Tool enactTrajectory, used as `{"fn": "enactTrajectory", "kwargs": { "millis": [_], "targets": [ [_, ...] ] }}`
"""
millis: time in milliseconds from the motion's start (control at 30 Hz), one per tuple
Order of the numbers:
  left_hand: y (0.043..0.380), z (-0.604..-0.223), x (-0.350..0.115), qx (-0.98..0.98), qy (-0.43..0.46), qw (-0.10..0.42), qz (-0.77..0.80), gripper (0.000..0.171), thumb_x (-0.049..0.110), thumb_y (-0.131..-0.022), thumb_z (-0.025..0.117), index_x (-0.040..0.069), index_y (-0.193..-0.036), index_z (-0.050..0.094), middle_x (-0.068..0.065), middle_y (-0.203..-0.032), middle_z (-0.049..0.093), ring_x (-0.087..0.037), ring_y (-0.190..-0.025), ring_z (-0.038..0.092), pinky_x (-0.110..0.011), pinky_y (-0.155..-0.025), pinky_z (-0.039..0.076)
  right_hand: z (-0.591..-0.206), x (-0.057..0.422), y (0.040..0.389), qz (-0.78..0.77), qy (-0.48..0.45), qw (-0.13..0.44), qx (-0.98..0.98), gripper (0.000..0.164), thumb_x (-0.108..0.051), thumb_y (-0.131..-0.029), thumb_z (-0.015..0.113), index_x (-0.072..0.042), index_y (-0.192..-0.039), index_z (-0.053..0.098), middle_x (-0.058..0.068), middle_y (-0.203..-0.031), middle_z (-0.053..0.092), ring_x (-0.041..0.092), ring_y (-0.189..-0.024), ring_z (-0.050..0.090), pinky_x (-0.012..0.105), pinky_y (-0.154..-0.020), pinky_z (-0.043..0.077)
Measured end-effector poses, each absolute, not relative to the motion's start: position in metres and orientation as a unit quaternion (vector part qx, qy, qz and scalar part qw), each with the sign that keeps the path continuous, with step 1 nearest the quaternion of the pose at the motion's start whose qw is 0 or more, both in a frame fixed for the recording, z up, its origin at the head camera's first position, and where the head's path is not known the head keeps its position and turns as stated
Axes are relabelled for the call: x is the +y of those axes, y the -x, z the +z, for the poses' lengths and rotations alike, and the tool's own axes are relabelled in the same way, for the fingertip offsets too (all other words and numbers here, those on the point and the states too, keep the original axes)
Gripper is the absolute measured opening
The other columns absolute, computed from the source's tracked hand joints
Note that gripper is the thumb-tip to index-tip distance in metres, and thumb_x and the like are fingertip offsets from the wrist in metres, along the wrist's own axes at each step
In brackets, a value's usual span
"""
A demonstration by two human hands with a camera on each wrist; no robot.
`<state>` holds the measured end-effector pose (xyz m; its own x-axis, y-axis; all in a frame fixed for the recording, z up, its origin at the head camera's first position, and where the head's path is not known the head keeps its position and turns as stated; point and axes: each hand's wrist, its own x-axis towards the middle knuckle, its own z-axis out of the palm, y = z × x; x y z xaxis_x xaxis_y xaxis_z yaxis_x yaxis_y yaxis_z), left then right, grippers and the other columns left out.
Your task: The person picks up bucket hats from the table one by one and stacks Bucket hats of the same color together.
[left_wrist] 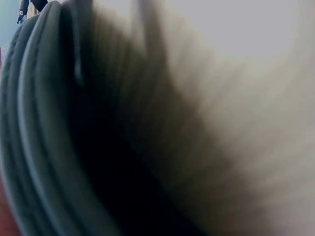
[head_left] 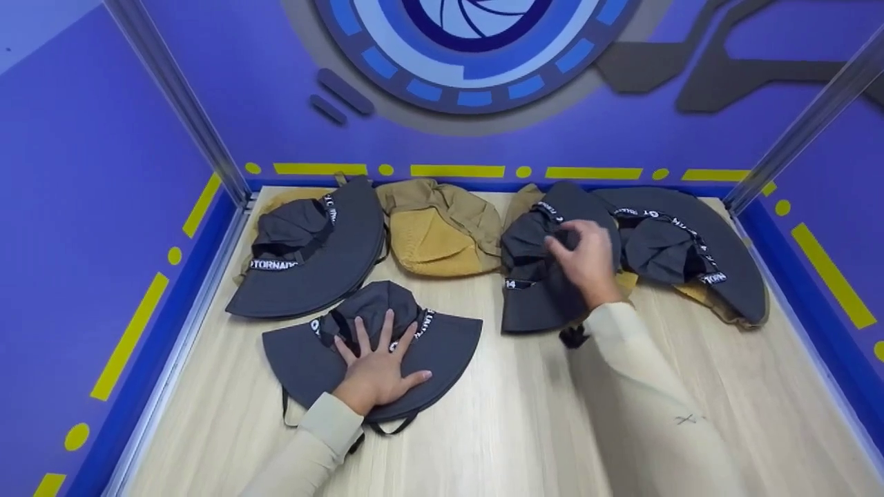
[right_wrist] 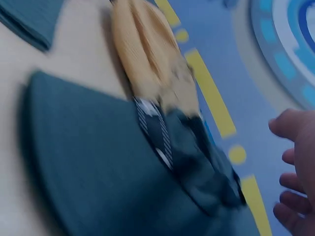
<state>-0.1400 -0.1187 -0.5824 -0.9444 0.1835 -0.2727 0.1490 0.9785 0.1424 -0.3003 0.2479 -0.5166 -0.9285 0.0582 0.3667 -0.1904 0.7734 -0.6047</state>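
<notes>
My left hand (head_left: 378,373) lies spread, palm down, on a dark grey sun hat (head_left: 297,362) at the front left, fingers over its crown and thumb on the brim. That hat's stitched brim edge fills the left side of the left wrist view, and black straps show below it in the head view. Over a second dark sun hat (head_left: 532,310) at the back right is my right hand (head_left: 590,259), its fingers loosely bent. The right wrist view shows thumb and fingers apart with nothing between them, beside this hat's crumpled crown and lettered band.
A dark sun hat (head_left: 338,276) lies at the back left. Beside it is a tan and mustard hat (head_left: 438,241). Another dark sun hat (head_left: 732,262) lies far right. Blue panels (head_left: 552,145) wall in the wooden table (head_left: 497,414), with metal posts at the back corners.
</notes>
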Motion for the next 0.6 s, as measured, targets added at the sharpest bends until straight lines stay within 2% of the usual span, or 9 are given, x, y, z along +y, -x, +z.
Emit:
{"fn": "enactTrajectory", "kwargs": {
  "millis": [200,400,600],
  "targets": [
    [0.14,-0.584,-0.12,0.982,-0.081,0.16,0.064,0.088,0.086,-0.074,0.03,0.046,-0.148,0.004,-0.003,-0.159,-0.013,-0.054,-0.136,-0.016,-0.081,-0.094,-0.005,-0.51,0.282,0.315,0.292,0.074,0.143,-0.943,0.052,-0.035,-0.082,0.07,-0.004,-0.122,0.059,0.023,-0.127,0.052,0.044,-0.121,0.04,0.051,-0.102,0.031],
    [0.142,-0.583,-0.122,0.981,-0.073,0.167,0.061,0.089,0.087,-0.073,0.031,0.048,-0.147,0.004,-0.002,-0.159,-0.013,-0.054,-0.136,-0.017,-0.08,-0.094,-0.006,-0.513,0.299,0.321,0.291,0.158,0.061,-0.942,0.069,-0.039,-0.083,0.066,-0.003,-0.137,0.042,0.028,-0.134,0.04,0.047,-0.125,0.033,0.053,-0.105,0.029],
    [0.142,-0.583,-0.12,0.98,-0.078,0.168,0.071,0.088,0.087,-0.073,0.032,0.048,-0.147,0.005,-0.002,-0.159,-0.012,-0.054,-0.136,-0.017,-0.081,-0.093,-0.007,-0.521,0.306,0.325,0.336,0.186,0.018,-0.923,0.077,-0.038,-0.083,0.065,-0.003,-0.143,0.032,0.029,-0.139,0.039,0.042,-0.13,0.035,0.048,-0.109,0.029]
  ]
}}
